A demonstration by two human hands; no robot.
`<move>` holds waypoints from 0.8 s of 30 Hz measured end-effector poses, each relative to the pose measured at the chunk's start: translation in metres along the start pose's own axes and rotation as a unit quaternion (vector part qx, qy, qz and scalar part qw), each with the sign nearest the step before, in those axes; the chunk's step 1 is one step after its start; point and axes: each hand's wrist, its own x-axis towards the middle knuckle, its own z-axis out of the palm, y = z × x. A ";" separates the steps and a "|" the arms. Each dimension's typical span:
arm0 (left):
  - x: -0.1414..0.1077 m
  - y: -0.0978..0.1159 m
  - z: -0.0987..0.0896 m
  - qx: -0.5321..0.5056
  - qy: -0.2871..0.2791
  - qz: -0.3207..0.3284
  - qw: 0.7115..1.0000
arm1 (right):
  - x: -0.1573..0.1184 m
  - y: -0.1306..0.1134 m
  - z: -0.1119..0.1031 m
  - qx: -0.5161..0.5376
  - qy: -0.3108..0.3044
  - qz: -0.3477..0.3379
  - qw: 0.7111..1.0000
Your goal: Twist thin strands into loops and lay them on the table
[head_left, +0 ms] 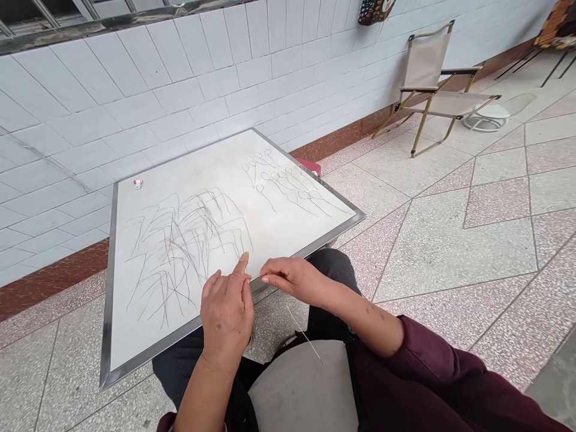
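Over the table's near edge, my left hand (pixel 228 309) pinches thumb against fingers, with one finger pointing forward. My right hand (pixel 290 279) is closed just to its right, thumb and index fingertip pressed together. A pale thin wire (pixel 305 335) slants over my lap in line with the fingertips; its upper part is too fine to follow. Bent thin wires (pixel 168 240) lie in a tangled spread on the white tabletop (pixel 216 159), ahead and left of my hands. Farther right lie several wires with looped ends (pixel 288 186).
A small red and white object (pixel 138 183) sits near the table's far left corner. The metal table rim (pixel 155 353) runs close to my legs. White tiled wall (pixel 193 90) stands behind. A folding chair (pixel 429 90) is at the back right, by a white round item (pixel 486 117).
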 end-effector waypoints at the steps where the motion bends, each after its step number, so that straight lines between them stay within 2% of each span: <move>1: 0.000 0.000 0.000 -0.005 -0.003 -0.002 1.000 | 0.000 0.001 0.002 -0.014 0.013 -0.006 1.000; 8: -0.004 0.005 0.003 -0.029 -0.013 0.007 0.999 | -0.001 0.005 0.013 -0.086 0.045 -0.044 0.994; 12: -0.004 0.007 0.001 -0.045 -0.021 -0.013 0.999 | 0.000 0.006 0.014 -0.087 0.050 -0.077 0.992; 18: -0.002 0.003 -0.002 -0.048 -0.001 -0.049 0.998 | -0.002 0.005 0.009 -0.072 0.036 -0.054 0.995; 21: 0.001 0.002 -0.003 -0.029 -0.003 -0.030 0.999 | -0.003 0.006 0.008 -0.072 0.046 -0.048 0.995; 24: 0.007 0.004 -0.004 0.015 -0.008 0.023 1.000 | -0.003 0.008 0.010 -0.063 0.052 -0.040 0.996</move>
